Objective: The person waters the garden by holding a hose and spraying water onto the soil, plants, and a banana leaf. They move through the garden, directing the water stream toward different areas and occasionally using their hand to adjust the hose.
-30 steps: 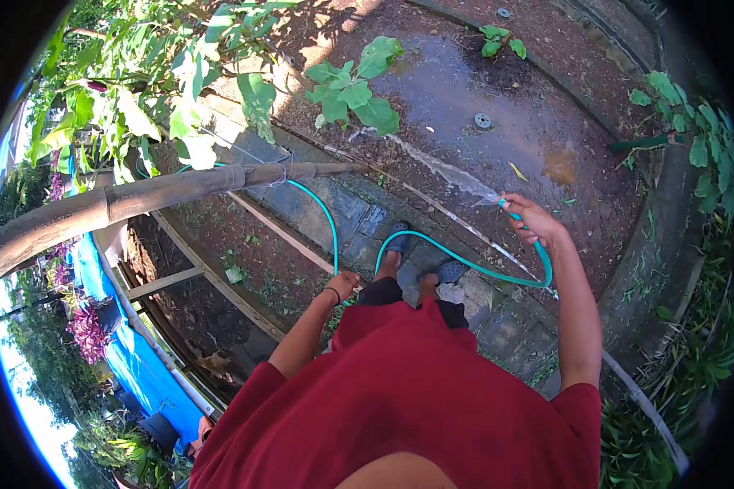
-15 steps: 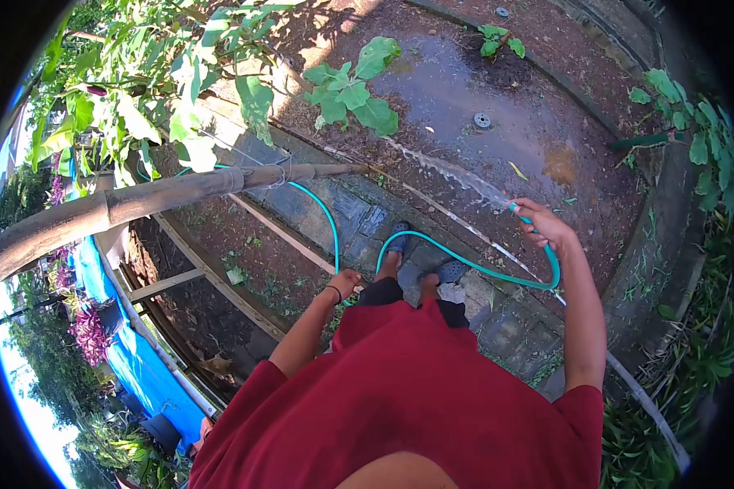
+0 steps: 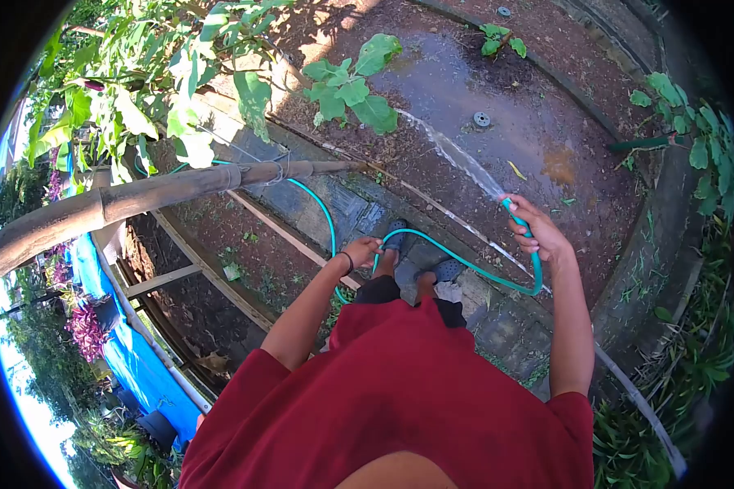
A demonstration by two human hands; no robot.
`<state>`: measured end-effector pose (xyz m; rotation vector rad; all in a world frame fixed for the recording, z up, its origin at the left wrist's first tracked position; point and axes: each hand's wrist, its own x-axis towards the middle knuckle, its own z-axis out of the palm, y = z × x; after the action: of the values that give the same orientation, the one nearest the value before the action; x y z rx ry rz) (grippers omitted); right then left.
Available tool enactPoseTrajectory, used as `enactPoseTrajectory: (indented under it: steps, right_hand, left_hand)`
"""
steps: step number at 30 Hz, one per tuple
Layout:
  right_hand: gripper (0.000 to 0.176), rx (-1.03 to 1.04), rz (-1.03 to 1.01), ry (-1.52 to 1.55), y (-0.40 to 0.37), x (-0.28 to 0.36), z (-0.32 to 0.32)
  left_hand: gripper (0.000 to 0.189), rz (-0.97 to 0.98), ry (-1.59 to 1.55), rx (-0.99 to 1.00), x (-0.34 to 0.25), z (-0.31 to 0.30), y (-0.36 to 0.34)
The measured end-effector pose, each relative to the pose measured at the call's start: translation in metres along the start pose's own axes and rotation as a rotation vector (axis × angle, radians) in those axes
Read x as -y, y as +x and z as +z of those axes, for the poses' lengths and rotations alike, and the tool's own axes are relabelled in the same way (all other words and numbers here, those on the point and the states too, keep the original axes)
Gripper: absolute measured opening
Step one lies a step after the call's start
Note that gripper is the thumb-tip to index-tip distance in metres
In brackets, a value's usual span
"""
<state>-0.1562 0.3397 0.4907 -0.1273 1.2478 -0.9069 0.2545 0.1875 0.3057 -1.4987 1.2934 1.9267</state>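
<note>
My right hand [image 3: 544,235] is closed round the end of a green garden hose [image 3: 473,270]. From the hose mouth a stream of water [image 3: 465,161] shoots up and left, landing near a leafy plant [image 3: 352,88] and the wet soil [image 3: 440,90]. The hose loops from the right hand past my feet. Lower left, my left hand [image 3: 359,254], a dark band at its wrist, has its fingers closed on the hose beside my leg.
A bamboo pole [image 3: 163,194] slants across the left, tied with wire. Large-leaved plants [image 3: 139,106] stand behind it. My clogs [image 3: 450,270] rest on a paved path [image 3: 497,326]. A wooden frame [image 3: 167,281] and blue tarp [image 3: 151,371] lie left.
My left hand has moved up and right to the hose. My right hand has shifted slightly left and up, and the water stream now arcs more steeply.
</note>
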Motion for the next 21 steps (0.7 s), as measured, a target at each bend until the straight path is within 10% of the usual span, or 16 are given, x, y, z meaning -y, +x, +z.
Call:
enactPoseTrajectory:
  steps: [6,9,15,21]
  right_hand:
    - [0.032,0.1,-0.079,-0.033,-0.002,0.009,0.064]
    - [0.031,0.105,-0.082,-0.075,-0.001,0.005,0.087]
    - [0.031,0.053,-0.141,0.063,0.014,-0.007,0.086]
    - [0.03,-0.023,-0.135,0.185,0.033,-0.003,0.036]
  left_hand:
    - [0.038,0.203,0.057,0.04,-0.17,0.036,0.078]
    - [0.035,0.625,0.744,0.052,-0.23,0.053,0.173]
    - [0.031,0.438,-0.162,0.113,-0.334,0.094,0.113]
    - [0.032,0.312,-0.332,0.016,-0.309,0.065,0.129]
